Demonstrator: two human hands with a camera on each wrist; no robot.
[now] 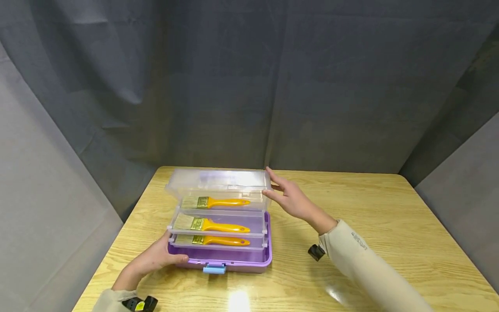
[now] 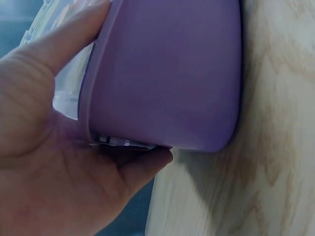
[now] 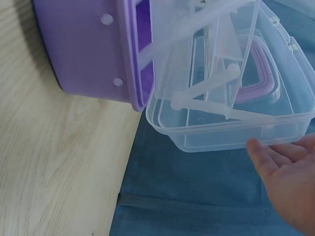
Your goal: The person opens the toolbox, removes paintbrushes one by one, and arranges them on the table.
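Observation:
A purple storage box [image 1: 257,268] with a blue latch [image 1: 214,269] stands with its clear lid [image 1: 218,178] tilted up toward the back. Tiered clear trays [image 1: 253,219] rise from it, joined by pale hinge arms [image 3: 206,88]. Three paintbrushes with yellow handles lie at different levels: an upper paintbrush [image 1: 228,202], a middle paintbrush [image 1: 226,226] and a lower paintbrush [image 1: 228,241]. My left hand [image 1: 153,258] grips the box's left front corner, thumb along the front rim. At the lid's right end, my right hand [image 1: 292,197] touches the edge with extended, spread fingers.
The box rests on a light wood table [image 1: 370,208]. A dark grey curtain [image 1: 331,86] hangs behind the table, and pale panels [image 1: 46,195] stand at both sides. Inside the lid a lilac handle [image 3: 263,73] shows through the plastic.

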